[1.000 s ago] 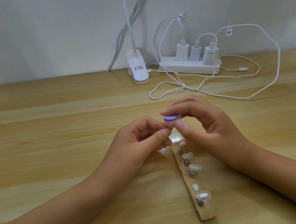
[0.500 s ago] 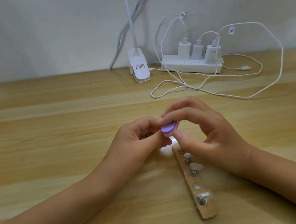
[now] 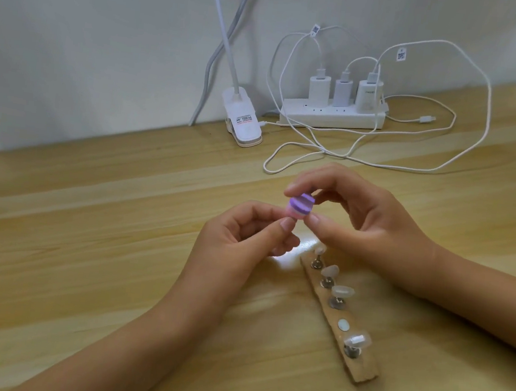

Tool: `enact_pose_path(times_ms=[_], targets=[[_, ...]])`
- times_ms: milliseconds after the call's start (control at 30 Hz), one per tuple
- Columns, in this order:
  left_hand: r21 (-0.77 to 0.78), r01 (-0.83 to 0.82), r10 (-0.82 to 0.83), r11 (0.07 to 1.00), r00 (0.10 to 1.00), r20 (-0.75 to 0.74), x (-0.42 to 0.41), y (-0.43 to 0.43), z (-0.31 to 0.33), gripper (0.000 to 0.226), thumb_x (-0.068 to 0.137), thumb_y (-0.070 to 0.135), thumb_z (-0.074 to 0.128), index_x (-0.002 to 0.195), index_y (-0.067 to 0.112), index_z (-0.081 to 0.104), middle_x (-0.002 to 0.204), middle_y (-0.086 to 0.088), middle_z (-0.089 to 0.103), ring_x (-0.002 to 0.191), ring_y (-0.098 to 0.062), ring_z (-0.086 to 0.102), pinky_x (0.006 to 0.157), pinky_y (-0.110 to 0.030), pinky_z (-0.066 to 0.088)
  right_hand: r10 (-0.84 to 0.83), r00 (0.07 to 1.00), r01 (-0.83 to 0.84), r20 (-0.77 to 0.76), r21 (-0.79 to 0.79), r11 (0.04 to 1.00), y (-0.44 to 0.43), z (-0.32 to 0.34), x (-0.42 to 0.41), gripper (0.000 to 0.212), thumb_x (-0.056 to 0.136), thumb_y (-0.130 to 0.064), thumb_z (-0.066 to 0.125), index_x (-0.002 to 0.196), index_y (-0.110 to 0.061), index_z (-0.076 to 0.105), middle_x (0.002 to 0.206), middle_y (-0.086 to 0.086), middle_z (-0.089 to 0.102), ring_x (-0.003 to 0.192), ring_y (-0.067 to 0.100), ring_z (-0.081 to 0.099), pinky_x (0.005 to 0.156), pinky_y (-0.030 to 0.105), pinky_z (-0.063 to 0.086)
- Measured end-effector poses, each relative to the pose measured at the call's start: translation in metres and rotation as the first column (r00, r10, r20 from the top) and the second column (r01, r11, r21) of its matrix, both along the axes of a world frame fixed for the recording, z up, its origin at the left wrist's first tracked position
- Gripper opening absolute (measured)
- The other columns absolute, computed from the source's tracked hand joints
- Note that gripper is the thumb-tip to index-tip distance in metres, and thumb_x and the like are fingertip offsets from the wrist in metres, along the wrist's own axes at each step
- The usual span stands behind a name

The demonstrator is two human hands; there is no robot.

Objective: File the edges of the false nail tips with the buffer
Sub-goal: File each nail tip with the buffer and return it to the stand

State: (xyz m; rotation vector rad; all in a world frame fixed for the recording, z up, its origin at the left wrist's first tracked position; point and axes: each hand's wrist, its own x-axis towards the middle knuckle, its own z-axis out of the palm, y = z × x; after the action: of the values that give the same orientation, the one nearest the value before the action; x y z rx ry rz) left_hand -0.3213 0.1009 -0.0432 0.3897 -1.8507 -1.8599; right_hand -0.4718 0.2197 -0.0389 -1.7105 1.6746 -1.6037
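Buffer (image 3: 394, 216), judged a light, slightly spongy block, is pinched at its ends by the right hand (image 3: 371, 221) just beyond the wooden strip (image 3: 365, 370), while a thin, brittle nail tip, mostly hidden, is seemingly pinched against it by the curled left hand (image 3: 242, 241).

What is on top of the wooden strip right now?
Four nail tips on metal stands sit on the wooden strip, plus one bare round pad. The right hand, gripping the buffer, partly covers the farthest tip.

Bright, even light; table (image 3: 86, 241) glare.
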Motion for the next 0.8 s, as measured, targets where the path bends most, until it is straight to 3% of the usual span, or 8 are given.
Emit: enact_pose_path(times_ms=[100, 200, 367, 500, 667, 733, 800], targets=[[0.049, -0.020, 0.022, 0.999, 0.999, -0.029, -0.001, 0.001, 0.001, 0.004, 0.079, 0.025, 0.072, 0.081, 0.023, 0.074, 0.078, -0.006, 0.074, 0.072, -0.009, 0.069, 0.068, -0.015, 0.052, -0.018, 0.999, 0.018, 0.049, -0.012, 1.000, -0.001, -0.001, -0.001, 0.022, 0.086, -0.011, 0.066, 0.108, -0.011, 0.064, 0.105, -0.001, 0.066, 0.106, 0.021, 0.063, 0.097, 0.043, 0.050], [0.065, 0.000, 0.003, 0.998, 0.999, -0.040, 0.000, 0.001, 0.001, 0.004, 0.079, 0.023, 0.071, 0.081, 0.020, 0.073, 0.080, -0.008, 0.074, 0.072, -0.012, 0.069, 0.069, -0.017, 0.052, 0.017, 0.999, -0.019, -0.038, -0.066, 0.998, -0.002, -0.003, 0.001, 0.023, 0.086, -0.003, 0.066, 0.108, -0.006, 0.061, 0.106, 0.008, 0.063, 0.106, 0.025, 0.062, 0.095, 0.037, 0.051], [0.054, 0.014, -0.011, 0.998, 0.999, -0.045, 0.000, 0.002, 0.001, 0.011, 0.079, 0.022, 0.070, 0.084, 0.012, 0.069, 0.078, -0.008, 0.074, 0.070, -0.011, 0.068, 0.067, -0.016, 0.051, 0.007, 0.994, -0.022, -0.106, -0.143, 0.989, -0.004, -0.004, 0.002, 0.023, 0.086, -0.006, 0.067, 0.108, -0.003, 0.060, 0.108, 0.013, 0.060, 0.106, 0.029, 0.061, 0.095, 0.034, 0.051], [0.036, -0.003, 0.005, 0.999, 0.999, -0.042, 0.000, 0.004, 0.003, 0.004, 0.080, 0.021, 0.070, 0.082, 0.017, 0.070, 0.081, -0.010, 0.075, 0.076, -0.014, 0.071, 0.069, -0.017, 0.053, -0.057, 0.997, 0.054, -0.052, -0.057, 0.997, -0.005, -0.004, -0.005, 0.023, 0.087, 0.001, 0.070, 0.107, -0.007, 0.061, 0.105, 0.007, 0.063, 0.102, 0.022, 0.063, 0.094, 0.032, 0.052], [-0.269, 0.082, -0.118, 0.960, 0.985, -0.122, 0.009, 0.019, 0.005, 0.005, 0.088, 0.022, 0.068, 0.093, 0.023, 0.066, 0.094, 0.000, 0.076, 0.094, -0.017, 0.072, 0.081, -0.025, 0.056, -0.071, 0.979, 0.079, 0.189, -0.030, 0.996, -0.004, 0.002, -0.006, 0.019, 0.085, -0.014, 0.070, 0.102, -0.019, 0.062, 0.101, -0.005, 0.066, 0.096, 0.009, 0.064, 0.088, 0.020, 0.050], [-0.397, 0.070, -0.144, 0.915, 0.977, -0.159, 0.011, 0.024, 0.007, 0.008, 0.089, 0.019, 0.065, 0.093, 0.026, 0.065, 0.092, 0.005, 0.075, 0.089, -0.016, 0.072, 0.079, -0.023, 0.055, -0.066, 0.976, 0.070, 0.209, -0.016, 0.997, -0.004, 0.003, -0.005, 0.019, 0.084, -0.015, 0.068, 0.101, -0.018, 0.062, 0.099, -0.007, 0.066, 0.096, 0.008, 0.064, 0.087, 0.019, 0.049], [-0.496, 0.027, -0.136, 0.868, 0.973, -0.186, 0.013, 0.024, 0.009, 0.012, 0.086, 0.017, 0.067, 0.090, 0.028, 0.065, 0.082, 0.015, 0.069, 0.072, -0.008, 0.066, 0.069, -0.019, 0.051, -0.063, 0.975, 0.065, 0.214, -0.003, 0.998, -0.003, 0.004, -0.005, 0.018, 0.086, -0.012, 0.070, 0.101, -0.019, 0.062, 0.099, -0.006, 0.066, 0.097, 0.009, 0.063, 0.087, 0.020, 0.049]])
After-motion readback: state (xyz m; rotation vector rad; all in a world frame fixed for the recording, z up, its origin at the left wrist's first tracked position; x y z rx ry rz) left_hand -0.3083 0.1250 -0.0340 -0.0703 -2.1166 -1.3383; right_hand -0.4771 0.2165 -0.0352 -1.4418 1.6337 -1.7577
